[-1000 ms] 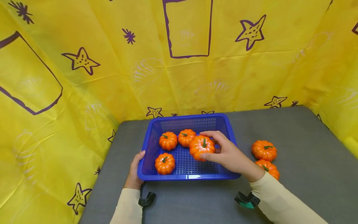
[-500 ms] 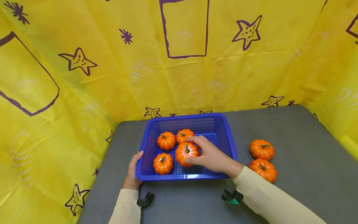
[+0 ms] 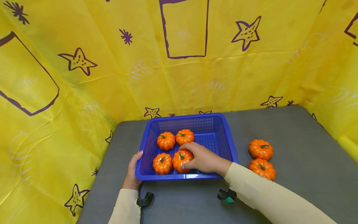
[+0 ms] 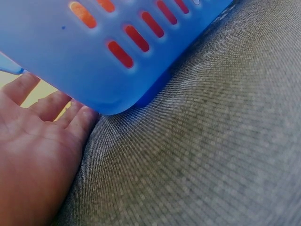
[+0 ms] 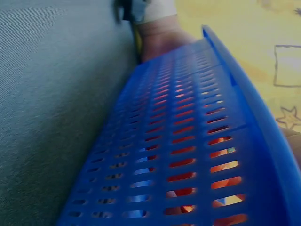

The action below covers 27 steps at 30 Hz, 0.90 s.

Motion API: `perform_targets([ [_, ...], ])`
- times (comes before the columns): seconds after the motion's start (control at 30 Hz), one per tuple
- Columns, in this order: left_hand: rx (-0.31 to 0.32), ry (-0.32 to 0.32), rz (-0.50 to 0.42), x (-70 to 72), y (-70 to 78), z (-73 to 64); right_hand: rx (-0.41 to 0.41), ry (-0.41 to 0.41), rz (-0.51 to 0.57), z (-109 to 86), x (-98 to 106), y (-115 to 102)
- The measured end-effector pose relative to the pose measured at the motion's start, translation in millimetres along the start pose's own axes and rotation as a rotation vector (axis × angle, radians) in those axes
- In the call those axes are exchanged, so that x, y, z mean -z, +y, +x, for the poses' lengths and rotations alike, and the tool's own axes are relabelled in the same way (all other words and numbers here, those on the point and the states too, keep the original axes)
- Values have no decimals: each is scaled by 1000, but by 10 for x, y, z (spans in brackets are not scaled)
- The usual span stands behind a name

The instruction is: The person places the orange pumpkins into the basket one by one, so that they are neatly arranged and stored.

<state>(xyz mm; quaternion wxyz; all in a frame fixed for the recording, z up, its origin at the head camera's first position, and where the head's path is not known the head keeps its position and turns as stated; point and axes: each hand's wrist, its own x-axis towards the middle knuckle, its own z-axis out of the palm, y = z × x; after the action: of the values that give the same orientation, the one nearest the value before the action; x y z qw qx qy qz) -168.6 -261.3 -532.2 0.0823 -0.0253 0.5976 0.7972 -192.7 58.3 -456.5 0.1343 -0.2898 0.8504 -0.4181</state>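
In the head view, my right hand [image 3: 202, 158] grips a small orange toy pumpkin [image 3: 179, 158] with a green stem, fingers at its far side and thumb at its near side. It is at the front of a blue plastic basket [image 3: 188, 177]. Three more pumpkins are in the basket: one [image 3: 162, 164] just left of the held one, plus a back-left pumpkin [image 3: 166, 141] and a back-middle pumpkin [image 3: 185, 137]. My left hand [image 3: 132, 169] holds the basket's left side, thumb on the rim. The left wrist view shows its fingers [image 4: 47, 106] against the basket's outside.
Two more pumpkins, a rear one [image 3: 260, 149] and a front one [image 3: 263, 169], sit on the grey tabletop [image 3: 302, 149] right of the basket. A yellow patterned cloth [image 3: 184, 84] stands behind and at both sides. Slotted basket wall [image 5: 164, 136] fills much of the right wrist view.
My right hand has carried the pumpkin left and lowered it toward the front of the basket, next to the front-left pumpkin. My left hand stays on the basket's side.
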Motion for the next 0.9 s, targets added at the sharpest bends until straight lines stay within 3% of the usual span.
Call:
perform_targets([
  [0.17,-2,-4,9,-6,8,10,-23,-50,-27,11,-8,22],
  [0.47,-14,11,3,-5,3,15,-94,-71,-65,40,-34,32],
  [0.9,6,20,6,4,0,-4,-116,-31,42,6,-2,31],
])
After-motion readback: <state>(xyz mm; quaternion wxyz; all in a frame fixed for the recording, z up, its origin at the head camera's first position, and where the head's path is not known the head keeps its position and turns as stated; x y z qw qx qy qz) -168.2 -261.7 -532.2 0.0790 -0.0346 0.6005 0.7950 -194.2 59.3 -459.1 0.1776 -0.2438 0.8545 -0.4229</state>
